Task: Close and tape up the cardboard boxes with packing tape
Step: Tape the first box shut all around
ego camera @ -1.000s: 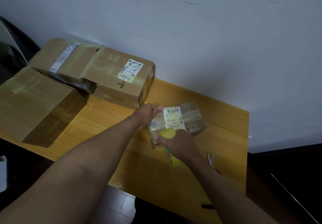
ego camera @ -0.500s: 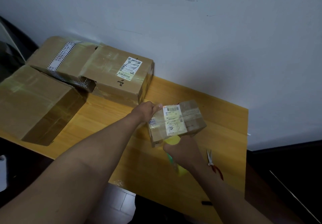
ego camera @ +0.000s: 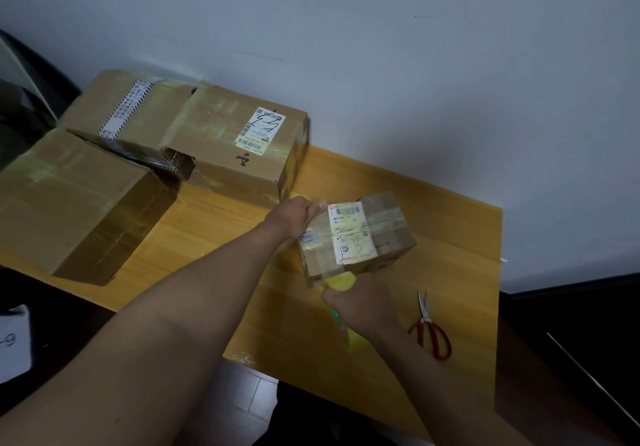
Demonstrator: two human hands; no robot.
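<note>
Beside small box (ego camera: pixel 356 237): scissors (ego camera: pixel 431 331), larger boxes (ego camera: pixel 239 144).

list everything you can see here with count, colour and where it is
small box: 1, brown with white labels, on the table near its middle, held by both hands
large boxes: 3, brown, taped, grouped at the table's far left by the wall
tape roll: 1, yellow, at the small box's near edge, in the right hand
scissors: 1, red handles, lying on the table's right side
table: 1, light wood, against the wall
wall: 1, white with dark scuff marks, behind the table
left hand: 1, grips the small box's left end
right hand: 1, holds the tape roll against the small box
</note>
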